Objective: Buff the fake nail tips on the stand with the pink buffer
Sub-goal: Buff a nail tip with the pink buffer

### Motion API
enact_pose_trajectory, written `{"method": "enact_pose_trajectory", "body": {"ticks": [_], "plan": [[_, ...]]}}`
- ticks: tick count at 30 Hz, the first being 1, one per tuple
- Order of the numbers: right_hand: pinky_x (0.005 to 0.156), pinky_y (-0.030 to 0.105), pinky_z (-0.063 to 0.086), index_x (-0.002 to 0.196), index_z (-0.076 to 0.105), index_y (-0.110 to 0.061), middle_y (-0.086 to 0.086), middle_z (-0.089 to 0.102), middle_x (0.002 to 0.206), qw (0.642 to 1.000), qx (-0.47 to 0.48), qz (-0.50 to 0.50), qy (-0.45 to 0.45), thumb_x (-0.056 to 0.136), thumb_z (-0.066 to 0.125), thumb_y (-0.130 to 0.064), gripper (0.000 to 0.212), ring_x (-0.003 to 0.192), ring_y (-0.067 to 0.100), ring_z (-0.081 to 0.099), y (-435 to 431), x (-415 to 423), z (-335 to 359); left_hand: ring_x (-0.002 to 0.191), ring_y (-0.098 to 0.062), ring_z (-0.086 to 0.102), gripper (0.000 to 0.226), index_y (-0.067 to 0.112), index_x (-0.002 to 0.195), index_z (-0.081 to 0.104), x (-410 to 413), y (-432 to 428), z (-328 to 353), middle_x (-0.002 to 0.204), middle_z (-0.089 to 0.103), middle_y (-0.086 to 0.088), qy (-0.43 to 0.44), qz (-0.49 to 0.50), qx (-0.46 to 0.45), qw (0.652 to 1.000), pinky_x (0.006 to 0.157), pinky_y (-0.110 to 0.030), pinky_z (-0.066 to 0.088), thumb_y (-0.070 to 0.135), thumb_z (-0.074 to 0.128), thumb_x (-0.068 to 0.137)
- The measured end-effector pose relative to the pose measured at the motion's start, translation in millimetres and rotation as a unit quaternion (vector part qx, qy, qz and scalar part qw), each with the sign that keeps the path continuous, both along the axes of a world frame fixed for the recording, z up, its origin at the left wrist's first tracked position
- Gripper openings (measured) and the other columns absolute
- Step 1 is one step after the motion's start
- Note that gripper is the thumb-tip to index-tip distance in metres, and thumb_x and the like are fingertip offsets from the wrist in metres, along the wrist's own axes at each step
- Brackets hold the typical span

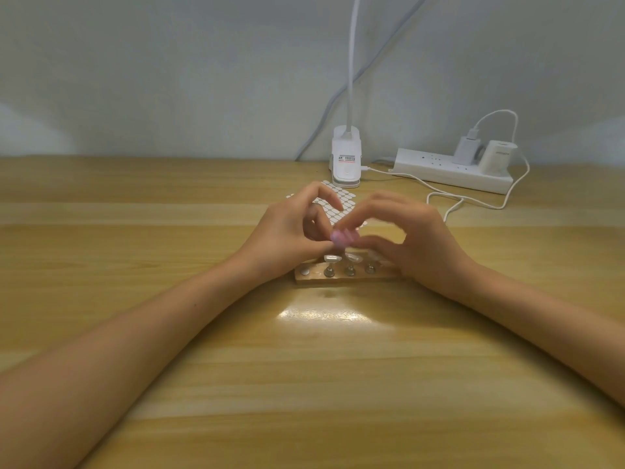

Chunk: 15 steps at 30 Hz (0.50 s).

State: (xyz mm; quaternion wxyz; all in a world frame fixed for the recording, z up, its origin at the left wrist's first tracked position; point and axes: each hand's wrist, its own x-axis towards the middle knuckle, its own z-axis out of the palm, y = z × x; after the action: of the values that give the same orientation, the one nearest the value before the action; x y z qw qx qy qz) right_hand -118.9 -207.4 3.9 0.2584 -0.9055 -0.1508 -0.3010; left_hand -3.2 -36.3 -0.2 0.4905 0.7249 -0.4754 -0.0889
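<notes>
A low wooden stand (341, 281) lies mid-table with three metal pegs, each carrying a pale fake nail tip (332, 257). Its leftmost spot shows only a bare metal disc (305, 272). Just above the stand, my right hand (416, 238) pinches the pink buffer (344, 237) between fingertips and thumb; both are motion-blurred. My left hand (291, 235) has its thumb and fingers curled, pinching a small nail tip against the buffer's left end. That piece is mostly hidden by fingers and blur.
A sheet of white oval stickers (341, 204) lies behind my hands. Further back stand a white clip lamp base (345, 160) and a white power strip (453, 170) with plugged chargers. A white cable (453, 201) trails over the table to the right.
</notes>
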Motion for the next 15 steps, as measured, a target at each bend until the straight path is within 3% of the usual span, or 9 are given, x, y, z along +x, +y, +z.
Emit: {"method": "enact_pose_trajectory", "body": {"ticks": [10, 13, 15], "plan": [[0.080, 0.033, 0.051, 0.090, 0.071, -0.006, 0.005, 0.065, 0.089, 1.000, 0.021, -0.015, 0.010, 0.085, 0.077, -0.011, 0.009, 0.085, 0.016, 0.062, -0.9, 0.0, -0.3, 0.071, -0.013, 0.072, 0.043, 0.012, 0.110, 0.057, 0.3, -0.9, -0.3, 0.071, 0.071, 0.001, -0.001, 0.003, 0.006, 1.000, 0.075, -0.023, 0.056, 0.000, 0.082, 0.077], [0.080, 0.032, 0.051, 0.090, 0.072, -0.007, 0.005, 0.065, 0.090, 1.000, -0.018, -0.005, 0.019, 0.085, 0.076, -0.011, 0.008, 0.086, 0.017, 0.063, -0.1, 0.3, 0.1, 0.069, -0.012, 0.071, 0.042, 0.012, 0.111, 0.057, 0.0, 0.0, 0.6, 0.070, 0.070, 0.003, 0.002, 0.007, 0.008, 1.000, 0.069, -0.019, 0.054, 0.004, 0.083, 0.078], [0.080, 0.035, 0.051, 0.090, 0.072, -0.005, 0.005, 0.065, 0.089, 0.999, 0.010, -0.022, 0.024, 0.086, 0.076, -0.012, 0.009, 0.085, 0.017, 0.062, -0.8, 0.2, 0.3, 0.069, -0.012, 0.071, 0.042, 0.012, 0.111, 0.057, -0.6, 0.1, 1.3, 0.074, 0.071, -0.002, 0.003, 0.005, 0.010, 1.000, 0.065, -0.017, 0.051, 0.000, 0.081, 0.079]]}}
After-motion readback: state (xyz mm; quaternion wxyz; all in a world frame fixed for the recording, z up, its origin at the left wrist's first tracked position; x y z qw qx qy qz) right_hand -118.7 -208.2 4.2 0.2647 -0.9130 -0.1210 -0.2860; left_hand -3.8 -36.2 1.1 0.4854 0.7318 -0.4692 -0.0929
